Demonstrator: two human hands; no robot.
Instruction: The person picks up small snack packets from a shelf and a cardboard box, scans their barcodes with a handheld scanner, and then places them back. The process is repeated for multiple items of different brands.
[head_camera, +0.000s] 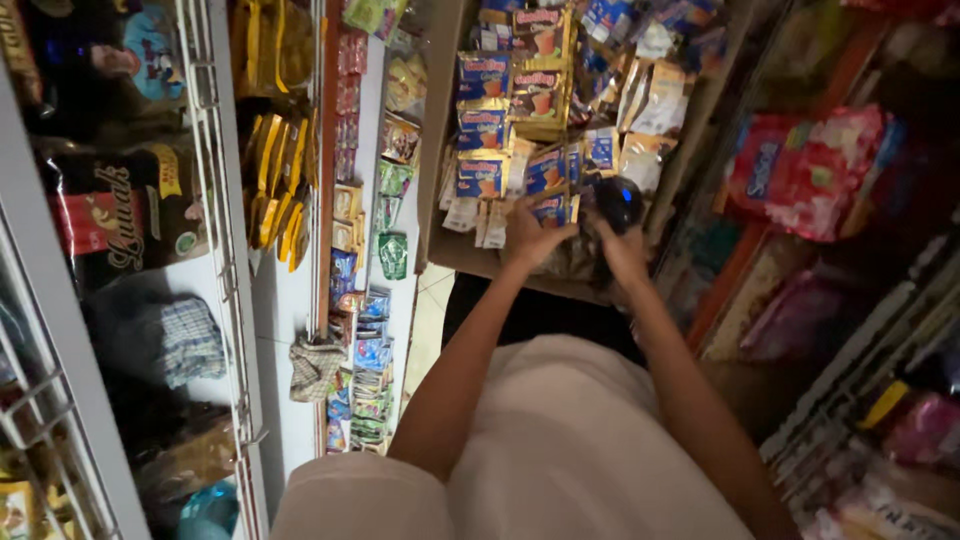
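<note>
Nearest the camera, a pale beige garment (560, 450) is seen, with both bare arms extended forward. The left hand (532, 235) is laid with fingers spread on the blue and gold foil sachets (548, 175) in the open brown cardboard box (450, 245). The right hand (622, 250) is closed around a dark rounded object (617, 200) just beside them. Sorting appears under way; most sachets lie untouched beyond.

A cardboard box (455, 245) filled with strips of blue and gold sachets (497, 130) is reached into by both hands. The sachets near the box's front edge are touched by the left hand (533, 235). A dark rounded object (616, 200) is gripped by the right hand (622, 250). Hanging snack packets (352, 300) are seen to the left, red packages (810, 165) to the right.
</note>
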